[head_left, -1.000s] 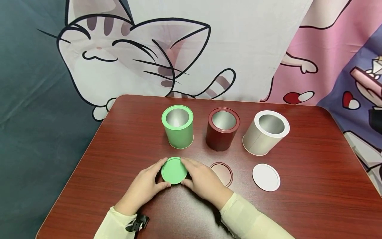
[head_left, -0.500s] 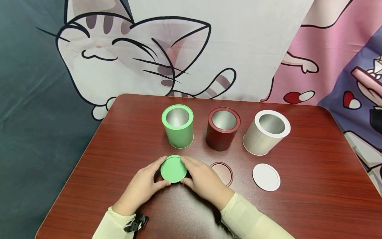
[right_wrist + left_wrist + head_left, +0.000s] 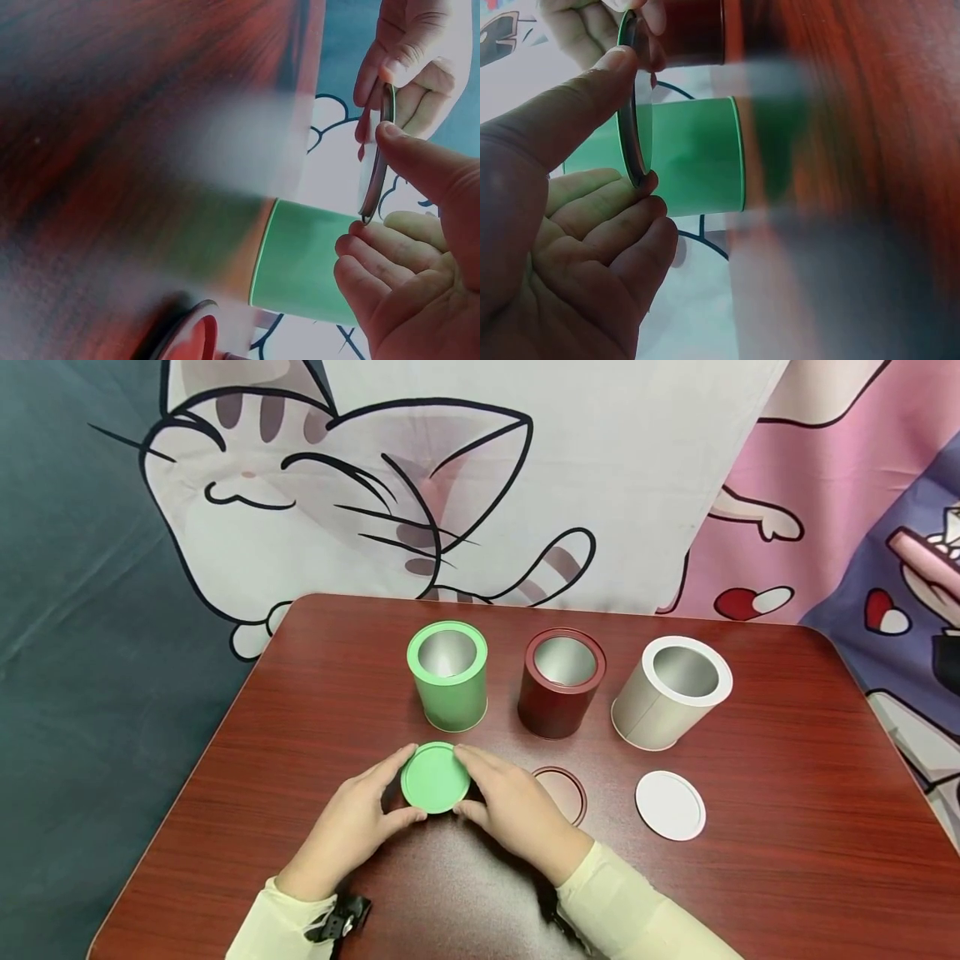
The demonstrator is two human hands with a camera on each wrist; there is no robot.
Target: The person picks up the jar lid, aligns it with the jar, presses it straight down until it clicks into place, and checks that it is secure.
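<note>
Brown wood-grain table point(image 3: 750, 877) fills the lower frame, cat-print cloth point(image 3: 337, 502) behind it. Three open tins stand in a row mid-frame: green tin point(image 3: 447, 681), dark red tin point(image 3: 562, 687), white-rimmed silver tin point(image 3: 667, 697). Lower right of centre lie a dark red lid point(image 3: 566, 789), partly covered by the right hand, and a white lid point(image 3: 670, 806).

Green lid point(image 3: 435, 777) sits low centre, just in front of the green tin, lifted off the table between both hands. Left hand point(image 3: 352, 827) pinches its left edge with thumb and fingertips; right hand point(image 3: 513, 814) pinches the right edge the same way.

Handling, judged: the lid looks like thin painted metal, so light, stiff and smooth, a bit slippery on the flat face. The rim is the place to hold it, as now, on opposite edges.

Hard to see: both wrist views are smeared with blur over the table. The lid's underside shows only as a dark edge in the left wrist view point(image 3: 632, 127). Tin bottoms and the seating lip inside the green tin aren't readable.
</note>
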